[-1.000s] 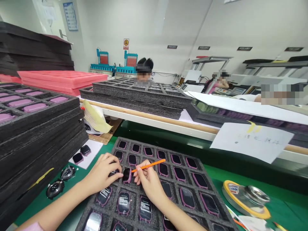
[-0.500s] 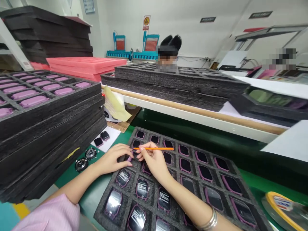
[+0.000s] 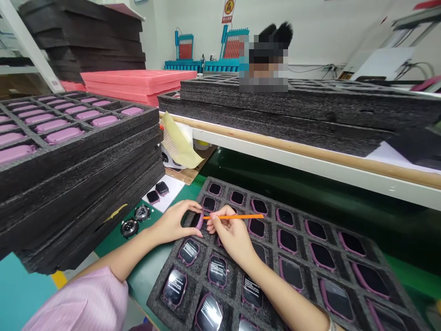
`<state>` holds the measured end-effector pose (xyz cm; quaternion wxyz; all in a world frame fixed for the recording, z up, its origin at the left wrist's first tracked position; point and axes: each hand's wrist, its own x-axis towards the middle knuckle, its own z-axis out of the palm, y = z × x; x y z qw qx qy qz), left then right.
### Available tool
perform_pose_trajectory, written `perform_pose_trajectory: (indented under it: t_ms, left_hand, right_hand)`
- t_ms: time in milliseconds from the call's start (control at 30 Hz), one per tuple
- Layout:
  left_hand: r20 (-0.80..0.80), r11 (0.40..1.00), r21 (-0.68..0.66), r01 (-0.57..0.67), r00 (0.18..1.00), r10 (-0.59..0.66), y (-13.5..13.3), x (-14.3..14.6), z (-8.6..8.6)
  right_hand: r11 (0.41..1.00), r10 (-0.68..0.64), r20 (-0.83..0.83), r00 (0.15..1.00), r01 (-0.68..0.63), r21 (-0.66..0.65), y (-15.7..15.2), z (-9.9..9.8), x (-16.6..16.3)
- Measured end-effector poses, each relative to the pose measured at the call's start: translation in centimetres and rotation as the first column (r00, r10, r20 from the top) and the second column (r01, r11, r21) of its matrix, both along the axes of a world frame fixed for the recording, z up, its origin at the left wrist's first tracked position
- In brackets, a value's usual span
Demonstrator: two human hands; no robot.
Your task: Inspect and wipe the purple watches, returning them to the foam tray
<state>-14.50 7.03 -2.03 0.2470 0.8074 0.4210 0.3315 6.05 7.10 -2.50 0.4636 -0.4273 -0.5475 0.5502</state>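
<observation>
A purple-framed smartwatch point(image 3: 198, 221) stands tilted in the left part of a black foam tray point(image 3: 159, 294). My left hand point(image 3: 176, 221) grips it, thumb at the near end and fingers at the far end. In my right hand point(image 3: 231, 231) is a thin orange stick point(image 3: 241, 216), pinched like a pen. Its left tip meets or nearly meets the watch's side edge; exact contact is too small to tell. Around my hands, several more purple watches sit face up in the tray's pockets, some with lit white text, like this near watch point(image 3: 217, 271).
Stacked foam trays point(image 3: 138, 147) rise at the left, the top one holding purple watch cases point(image 3: 65, 134). Two round black parts point(image 3: 129, 227) lie beside my left forearm. Beyond the tray runs a wood-edged shelf point(image 3: 275, 146) with foam trays; a person's head shows behind it.
The camera view has swung left, so the scene sits further right. More of the tilted watch's purple side now shows between my left fingers. The orange stick stays at its edge.
</observation>
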Motion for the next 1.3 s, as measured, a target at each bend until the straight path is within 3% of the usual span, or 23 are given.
perform_pose_trajectory:
  t_ms: [200,300,433,567,700,833,1133,1300]
  left_hand:
    - [0.007,0.993,0.119,0.017,1.0,-0.018,-0.6,0.4,0.8]
    - [-0.02,0.981,0.16,0.106,0.994,-0.104,-2.2,0.6,1.7]
    - [-0.232,0.954,0.151,0.26,0.947,-0.221,-4.7,0.3,2.9]
    - [-0.39,0.956,0.134,0.26,0.901,-0.19,-5.9,-0.8,3.7]
    - [-0.25,0.971,0.054,0.233,0.945,-0.213,-5.8,-1.6,2.9]
    - [-0.115,0.983,0.059,0.176,0.979,-0.169,-5.8,-1.7,1.3]
    - [-0.064,0.998,-0.056,0.006,0.998,-0.01,-6.6,-1.4,0.8]
    - [-0.07,0.993,-0.115,-0.013,0.998,0.005,-6.7,-1.3,1.2]
  right_hand:
    - [0.999,-0.01,0.027,1.0,0.009,0.039,0.0,0.3,-0.1]
    - [0.999,-0.027,0.023,0.999,0.025,0.045,-0.4,0.6,0.1]
    - [0.999,-0.032,-0.002,0.999,0.032,0.022,-2.1,1.2,0.7]
    - [1.0,0.031,0.003,1.0,-0.031,-0.002,-4.5,1.9,0.7]
    - [0.997,0.08,0.036,0.996,-0.08,0.02,-5.6,1.8,0.2]
    - [0.991,0.113,0.081,0.99,-0.118,0.057,-5.5,1.4,0.0]
    - [0.985,0.131,0.144,0.981,-0.145,0.09,-5.6,1.0,0.4]
    - [0.985,0.139,0.129,0.982,-0.15,0.083,-5.7,1.0,0.2]
